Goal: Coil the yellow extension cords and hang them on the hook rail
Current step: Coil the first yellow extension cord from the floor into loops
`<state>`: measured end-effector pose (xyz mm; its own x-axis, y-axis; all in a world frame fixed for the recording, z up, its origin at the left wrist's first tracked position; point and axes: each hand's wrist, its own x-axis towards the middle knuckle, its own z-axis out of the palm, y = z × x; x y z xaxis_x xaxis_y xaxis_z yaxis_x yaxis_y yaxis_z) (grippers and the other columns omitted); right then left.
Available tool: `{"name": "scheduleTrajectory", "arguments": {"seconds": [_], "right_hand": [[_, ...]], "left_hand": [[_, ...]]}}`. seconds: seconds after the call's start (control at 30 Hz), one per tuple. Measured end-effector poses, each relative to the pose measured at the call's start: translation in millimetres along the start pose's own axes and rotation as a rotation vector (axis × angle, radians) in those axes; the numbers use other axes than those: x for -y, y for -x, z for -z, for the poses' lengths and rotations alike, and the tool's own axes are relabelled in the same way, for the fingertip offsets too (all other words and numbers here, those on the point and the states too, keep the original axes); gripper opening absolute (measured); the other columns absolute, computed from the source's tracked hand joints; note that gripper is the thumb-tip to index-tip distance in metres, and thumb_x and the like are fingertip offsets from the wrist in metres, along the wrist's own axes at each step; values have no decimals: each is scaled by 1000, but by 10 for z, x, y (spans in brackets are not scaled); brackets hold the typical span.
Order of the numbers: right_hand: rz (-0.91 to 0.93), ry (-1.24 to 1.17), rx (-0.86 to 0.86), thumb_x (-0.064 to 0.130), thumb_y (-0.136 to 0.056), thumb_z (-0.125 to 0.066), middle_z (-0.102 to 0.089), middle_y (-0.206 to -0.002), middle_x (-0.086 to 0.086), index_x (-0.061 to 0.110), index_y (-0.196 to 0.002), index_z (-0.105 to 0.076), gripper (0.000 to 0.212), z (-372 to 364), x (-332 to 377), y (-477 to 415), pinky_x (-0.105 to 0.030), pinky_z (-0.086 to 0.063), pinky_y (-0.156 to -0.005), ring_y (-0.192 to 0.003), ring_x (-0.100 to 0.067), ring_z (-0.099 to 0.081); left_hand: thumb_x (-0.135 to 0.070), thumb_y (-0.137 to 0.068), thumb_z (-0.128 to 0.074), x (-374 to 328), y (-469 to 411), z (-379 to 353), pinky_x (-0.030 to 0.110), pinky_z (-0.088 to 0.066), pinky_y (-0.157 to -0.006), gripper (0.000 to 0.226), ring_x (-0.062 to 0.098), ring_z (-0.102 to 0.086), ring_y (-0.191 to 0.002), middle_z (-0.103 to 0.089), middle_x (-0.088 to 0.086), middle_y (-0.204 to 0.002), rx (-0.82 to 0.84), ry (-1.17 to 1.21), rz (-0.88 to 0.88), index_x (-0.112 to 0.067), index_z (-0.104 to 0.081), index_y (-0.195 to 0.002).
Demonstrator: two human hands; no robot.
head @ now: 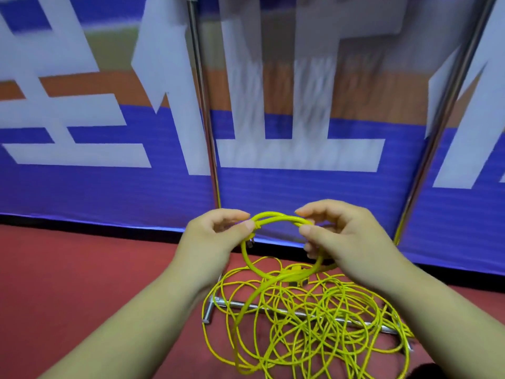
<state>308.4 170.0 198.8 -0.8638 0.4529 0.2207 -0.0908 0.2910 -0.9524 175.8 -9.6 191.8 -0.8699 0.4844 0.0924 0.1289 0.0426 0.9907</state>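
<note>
The left hand (216,236) pinches one side of a small loop of thin yellow extension cord (281,218) between thumb and forefinger; the right hand (344,236) grips the opposite side, fingers curled round it. Below both hands the rest of the cord lies in a loose tangled heap (314,321) on the red floor (82,269), across a silver metal bar (235,303).

Perhaps a sports hall: red floor (82,269), blue banner (109,187) on poles (204,105).
</note>
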Motion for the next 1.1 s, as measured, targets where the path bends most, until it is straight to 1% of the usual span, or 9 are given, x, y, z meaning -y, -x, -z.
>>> {"name": "scheduleTrajectory", "arguments": {"seconds": [0.13,0.23,0.33,0.43,0.6,0.77,0.9,1.0,1.1], "right_hand": [[-46,-15,-13,5,-92,-66,-71,-69,-10,24,-98,-72,21,-40,-51,-13,-25,-53,-53,-57,-21,-69],[-27,6,-60,8,-92,-67,-72,-71,-7,27,-95,-73,21,-44,-122,-83,-31,-59,-59,-65,-24,-71],[20,8,-107,10,-91,-68,-71,-72,0,25,-91,-74,17,-63,-172,-160,-27,-57,-62,-68,-12,-69],[40,6,-160,13,-89,-71,-75,-76,-2,24,-90,-75,13,-77,-184,-231,-27,-57,-68,-71,-14,-71],[9,-57,-227,16,-86,-74,-76,-80,0,27,-86,-78,12,-117,-193,-314,-32,-57,-74,-76,-16,-72],[-128,-399,-287,3,-86,-70,-73,-74,-4,15,-86,-74,12,-234,-189,-391,-26,-58,-65,-68,-14,-68],[-283,-652,-382,4,-91,-65,-72,-80,-5,13,-93,-69,10,-232,-188,-473,-28,-60,-60,-64,-12,-68],[-308,-574,-413,4,-91,-66,-71,-83,-7,12,-99,-68,11,-257,-218,-489,-29,-60,-55,-63,-12,-70],[-302,-506,-378,3,-91,-66,-70,-83,-9,9,-103,-69,14,-297,-243,-486,-21,-52,-48,-60,-10,-67]], "left_hand": [[-3,-79,-80,45,-21,-13,34,-52,-79,13,19,-72,-78,-77,12,-86,38,47,68,-13,-78,-88],[6,-79,-76,50,-66,-32,33,-55,-78,23,23,-74,-80,-78,10,-86,75,-15,11,-8,-76,-98],[3,-84,-74,49,-105,-38,35,-58,-83,22,23,-75,-83,-78,8,-87,115,-62,-72,-12,-76,-100],[-1,-90,-68,55,-139,-35,34,-59,-84,21,18,-74,-83,-78,6,-88,138,-41,-100,-16,-75,-102],[-1,-100,-51,66,-232,-6,30,-61,-69,18,26,-76,-77,-77,16,-85,105,174,47,-7,-68,-104],[-9,-98,-61,96,-308,77,35,-60,-75,22,23,-70,-75,-74,15,-95,167,272,97,-12,-66,-118],[-1,-92,-64,151,-332,116,41,-57,-75,19,21,-61,-68,-66,12,-79,93,219,64,-9,-70,-108],[-6,-89,-71,172,-331,135,45,-55,-75,10,23,-62,-66,-65,9,-70,50,130,4,-15,-75,-90],[-23,-80,-80,153,-333,201,48,-54,-80,8,21,-64,-69,-66,8,-72,97,41,-66,-19,-77,-86]]}}
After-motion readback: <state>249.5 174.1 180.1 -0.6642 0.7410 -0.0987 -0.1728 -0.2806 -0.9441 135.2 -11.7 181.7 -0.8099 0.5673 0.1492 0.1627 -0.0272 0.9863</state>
